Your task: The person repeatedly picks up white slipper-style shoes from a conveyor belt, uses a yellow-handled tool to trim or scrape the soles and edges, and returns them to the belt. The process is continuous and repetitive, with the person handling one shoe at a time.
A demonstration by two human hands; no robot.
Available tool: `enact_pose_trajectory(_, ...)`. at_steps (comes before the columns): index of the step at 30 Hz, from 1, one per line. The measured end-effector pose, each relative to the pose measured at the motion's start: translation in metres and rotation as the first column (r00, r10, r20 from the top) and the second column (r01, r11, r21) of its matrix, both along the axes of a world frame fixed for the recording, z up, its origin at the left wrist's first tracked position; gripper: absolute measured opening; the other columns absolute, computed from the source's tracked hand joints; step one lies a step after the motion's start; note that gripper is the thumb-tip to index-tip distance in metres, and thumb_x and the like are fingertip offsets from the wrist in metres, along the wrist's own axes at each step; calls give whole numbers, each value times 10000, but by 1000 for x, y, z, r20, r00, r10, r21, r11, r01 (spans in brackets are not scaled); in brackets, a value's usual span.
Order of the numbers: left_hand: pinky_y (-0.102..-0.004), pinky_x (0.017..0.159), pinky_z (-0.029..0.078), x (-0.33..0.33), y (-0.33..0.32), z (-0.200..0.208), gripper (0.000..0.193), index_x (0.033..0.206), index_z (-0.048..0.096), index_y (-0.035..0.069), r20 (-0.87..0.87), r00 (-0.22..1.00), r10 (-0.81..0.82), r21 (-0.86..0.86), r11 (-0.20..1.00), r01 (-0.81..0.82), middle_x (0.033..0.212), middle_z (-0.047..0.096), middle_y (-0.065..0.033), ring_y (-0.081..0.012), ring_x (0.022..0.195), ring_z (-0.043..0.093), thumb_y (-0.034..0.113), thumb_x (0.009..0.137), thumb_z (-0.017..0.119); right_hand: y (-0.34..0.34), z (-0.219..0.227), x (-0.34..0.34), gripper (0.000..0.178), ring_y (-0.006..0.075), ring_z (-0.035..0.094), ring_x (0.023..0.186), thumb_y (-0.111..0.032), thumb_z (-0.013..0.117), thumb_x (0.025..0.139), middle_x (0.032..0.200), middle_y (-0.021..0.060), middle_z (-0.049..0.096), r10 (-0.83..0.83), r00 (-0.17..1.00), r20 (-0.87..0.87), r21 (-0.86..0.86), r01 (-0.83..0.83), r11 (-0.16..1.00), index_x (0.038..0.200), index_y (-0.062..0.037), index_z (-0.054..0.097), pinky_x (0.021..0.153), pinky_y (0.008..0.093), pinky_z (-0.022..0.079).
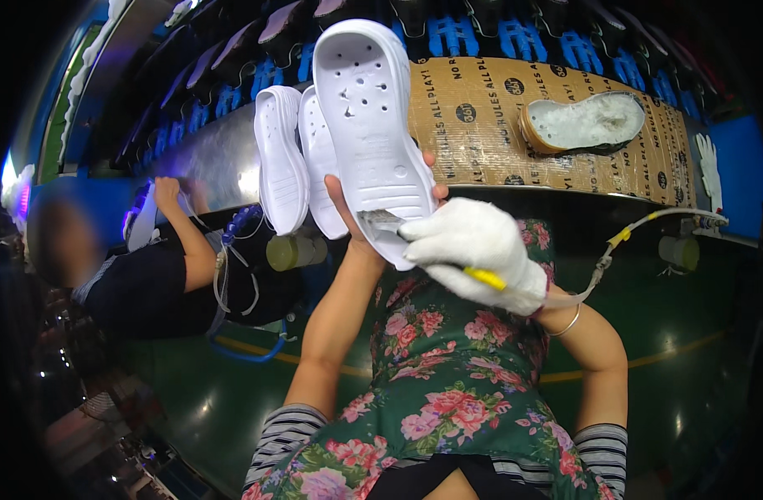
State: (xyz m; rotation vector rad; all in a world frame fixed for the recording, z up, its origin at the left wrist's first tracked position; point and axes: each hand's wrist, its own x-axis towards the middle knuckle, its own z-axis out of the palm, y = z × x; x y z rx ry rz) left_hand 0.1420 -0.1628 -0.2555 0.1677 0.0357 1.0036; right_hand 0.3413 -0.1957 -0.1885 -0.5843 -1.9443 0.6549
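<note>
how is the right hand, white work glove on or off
On: the white work glove covers the right hand to the wrist; the left hand, holding the white clog sole, is bare.

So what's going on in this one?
A person's bare left hand holds up a white shoe sole, while the white-gloved right hand holds a small tool, mostly hidden, at its near end. Two more white soles lie to the left, and a shoe-shaped tray of white material sits on cardboard. A co-worker handles another sole.
</note>
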Motion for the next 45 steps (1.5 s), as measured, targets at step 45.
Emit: enact_pose_trajectory(45, -415, 696, 473, 5, 62, 33, 1277, 1510, 464, -48, -332, 899, -285, 237, 898, 371, 1304, 539, -291, -330, 892, 605, 925, 701, 636, -39, 10, -3, 290, 296, 759, 908, 16, 852, 754, 1071, 133, 801, 52, 997, -51, -300, -65, 952, 1000, -133, 815, 787, 379, 601)
